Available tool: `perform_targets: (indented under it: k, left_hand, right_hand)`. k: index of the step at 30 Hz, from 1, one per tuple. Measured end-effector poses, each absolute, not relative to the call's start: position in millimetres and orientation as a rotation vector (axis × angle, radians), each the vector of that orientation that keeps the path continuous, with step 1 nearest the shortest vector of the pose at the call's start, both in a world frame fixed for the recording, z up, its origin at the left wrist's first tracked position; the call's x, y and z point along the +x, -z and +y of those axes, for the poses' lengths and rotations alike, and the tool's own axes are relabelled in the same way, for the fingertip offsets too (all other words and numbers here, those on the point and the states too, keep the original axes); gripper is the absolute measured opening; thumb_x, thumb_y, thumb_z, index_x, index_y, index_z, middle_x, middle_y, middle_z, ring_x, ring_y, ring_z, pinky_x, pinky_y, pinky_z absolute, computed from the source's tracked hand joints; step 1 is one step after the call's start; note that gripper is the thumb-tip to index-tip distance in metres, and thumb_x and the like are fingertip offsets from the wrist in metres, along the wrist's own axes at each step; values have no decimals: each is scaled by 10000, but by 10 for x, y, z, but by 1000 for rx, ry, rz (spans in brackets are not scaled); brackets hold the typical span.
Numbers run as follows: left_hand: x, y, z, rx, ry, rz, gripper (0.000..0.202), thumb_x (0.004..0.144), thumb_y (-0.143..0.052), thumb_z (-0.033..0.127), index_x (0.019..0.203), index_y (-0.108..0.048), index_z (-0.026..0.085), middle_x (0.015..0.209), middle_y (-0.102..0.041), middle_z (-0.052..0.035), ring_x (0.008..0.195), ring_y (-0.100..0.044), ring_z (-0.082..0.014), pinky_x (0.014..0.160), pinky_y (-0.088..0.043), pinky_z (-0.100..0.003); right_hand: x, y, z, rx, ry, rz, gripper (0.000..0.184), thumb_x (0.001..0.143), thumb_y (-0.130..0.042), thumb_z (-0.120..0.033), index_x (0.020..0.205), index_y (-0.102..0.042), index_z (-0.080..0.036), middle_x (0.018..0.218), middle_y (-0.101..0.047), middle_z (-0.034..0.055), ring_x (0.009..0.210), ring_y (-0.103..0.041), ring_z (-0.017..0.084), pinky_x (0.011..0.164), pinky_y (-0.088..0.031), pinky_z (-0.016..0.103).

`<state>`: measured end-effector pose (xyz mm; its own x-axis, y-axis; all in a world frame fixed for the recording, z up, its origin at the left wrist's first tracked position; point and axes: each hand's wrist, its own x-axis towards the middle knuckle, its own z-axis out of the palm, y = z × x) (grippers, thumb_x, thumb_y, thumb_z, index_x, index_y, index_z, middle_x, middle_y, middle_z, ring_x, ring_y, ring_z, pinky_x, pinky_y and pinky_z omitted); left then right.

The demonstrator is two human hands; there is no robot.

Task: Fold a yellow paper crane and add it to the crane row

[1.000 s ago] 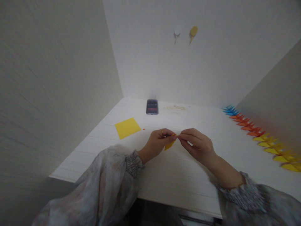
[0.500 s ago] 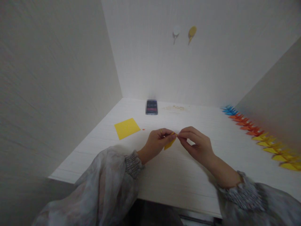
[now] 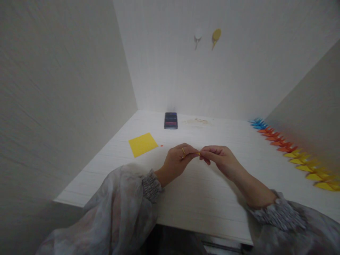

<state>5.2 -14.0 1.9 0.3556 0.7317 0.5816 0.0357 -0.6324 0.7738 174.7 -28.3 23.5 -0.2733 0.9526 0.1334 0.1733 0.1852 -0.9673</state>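
Observation:
Between my fingertips is a small folded piece of yellow origami paper (image 3: 198, 153), mostly hidden so that only a thin sliver shows. My left hand (image 3: 178, 160), with a ring on one finger, pinches it from the left. From the right, my right hand (image 3: 220, 157) pinches its other end with thumb and fingers. The two hands almost meet above the white table (image 3: 202, 202). Left of them lies a flat stack or sheet of yellow paper (image 3: 143, 144), with a tiny orange scrap (image 3: 162, 145) by its corner.
Along the right wall runs a row of folded paper cranes: blue ones (image 3: 258, 124) at the back, orange ones (image 3: 277, 139), then yellow ones (image 3: 309, 166). A dark blurred object (image 3: 170, 120) stands near the back wall. Two hooks, white (image 3: 198, 37) and gold (image 3: 216, 35), hang there.
The yellow piece has turned between my fingers; its broad flap, visible below my left hand before, is now out of sight. My right hand has rotated, bringing its thumb on top.

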Motion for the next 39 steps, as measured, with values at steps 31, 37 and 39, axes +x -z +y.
perform_targets:
  k: [31,37,39]
  left_hand:
    - [88,-30,-163,1814,-1195,863,224,756,-506,335,767,-624,145,642,-556,-12,586,-467,-86,550,-369,-210]
    - [121,14,-156,1499,-1031,715,247,726,-537,368,760,-586,128,573,-469,24,493,-364,-50,454,-277,-185]
    - [127,16,-152,1449,-1004,683,250,722,-541,370,757,-586,127,590,-481,20,500,-370,-48,460,-276,-186]
  right_hand:
    - [1743,-236,-304,-1220,-600,-1893,116,746,-544,-301,769,-563,-188,622,-488,-13,597,-458,116,572,-385,246]
    - [1737,-221,-287,-1102,-671,-1919,93,769,-532,-274,773,-593,-203,705,-569,7,650,-515,124,600,-415,250]
    - [1738,-212,-289,-1101,-662,-1920,97,781,-516,-250,766,-600,-204,682,-567,4,625,-512,119,582,-413,245]
